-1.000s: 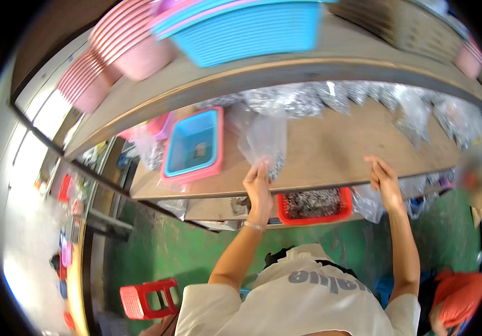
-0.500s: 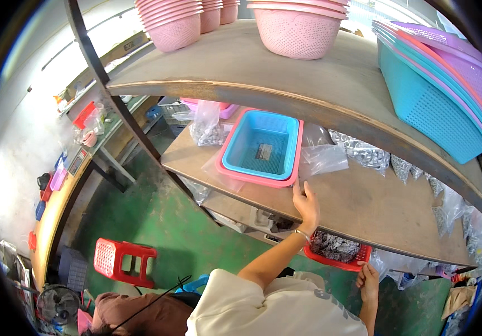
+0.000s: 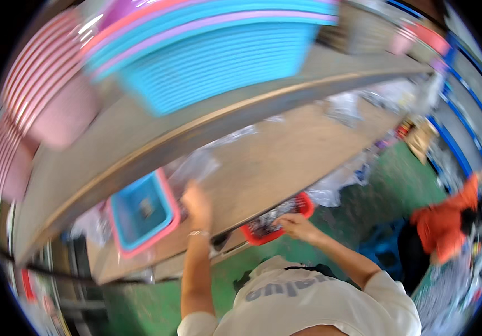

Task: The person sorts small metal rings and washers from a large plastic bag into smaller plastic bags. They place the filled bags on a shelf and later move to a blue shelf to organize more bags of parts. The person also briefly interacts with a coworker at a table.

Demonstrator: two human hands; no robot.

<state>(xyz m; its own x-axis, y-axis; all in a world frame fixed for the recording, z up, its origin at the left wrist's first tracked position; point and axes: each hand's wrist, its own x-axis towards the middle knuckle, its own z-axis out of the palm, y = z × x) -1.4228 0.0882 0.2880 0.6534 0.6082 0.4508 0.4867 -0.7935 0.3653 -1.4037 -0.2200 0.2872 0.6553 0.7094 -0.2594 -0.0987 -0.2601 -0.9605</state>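
Note:
Beside a blue basket [image 3: 140, 213] nested in a pink one [image 3: 172, 224] on the middle shelf, my left hand [image 3: 198, 206] is raised over the board. Motion blur hides what its fingers do. Below the front edge of that shelf is a red basket [image 3: 308, 206] full of small, silvery grey pieces [image 3: 264, 224]. My right hand [image 3: 298, 227] is closed at its near right rim, fingers curled over the edge. A crumpled clear plastic bag [image 3: 196, 168] lies just beyond my left hand.
The upper shelf [image 3: 101, 168] carries stacked pink baskets [image 3: 64, 115] and blue baskets [image 3: 224, 61], overhanging the middle shelf [image 3: 285, 148]. More clear bags [image 3: 344, 106] lie farther back. To the right, a person in orange [image 3: 448, 221] is near a blue stool [image 3: 383, 246] and blue racks [image 3: 462, 145].
The view has swung to the right, bringing the person in orange into sight. My left hand has left the corner of the nested baskets. My right hand stays at the red basket.

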